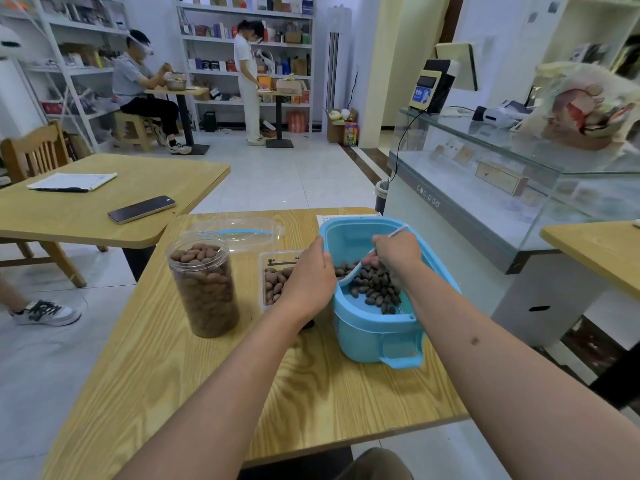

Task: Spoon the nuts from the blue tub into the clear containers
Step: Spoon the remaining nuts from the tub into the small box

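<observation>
Two bare forearms reach from the bottom edge over a light wooden table (pixel 194 382). The left hand (pixel 308 277) curls over the near-left rim of the blue tub (pixel 377 336), thumb hooked on the edge, gripping it; its fingertips are hidden on the far side. The right hand (pixel 396 252) sits inside the tub, fingers clenched round a white scoop (pixel 355 271) whose handle tip pokes up past the knuckles; the bowl is half buried among the dark nuts (pixel 375 289) on the tub floor. Left of the tub, a shallow clear container (pixel 273 275) holds some nuts, its right part covered by the left hand. Further left stands a tall clear jar (pixel 204 284), filled to the top. Behind it lies a clear lid (pixel 239 232). Beyond, a phone (pixel 141 209) and papers (pixel 72 181) rest on a second table (pixel 104 223). A glass counter (pixel 519 188) runs on the right; two people work by distant shelves (pixel 247 50).
</observation>
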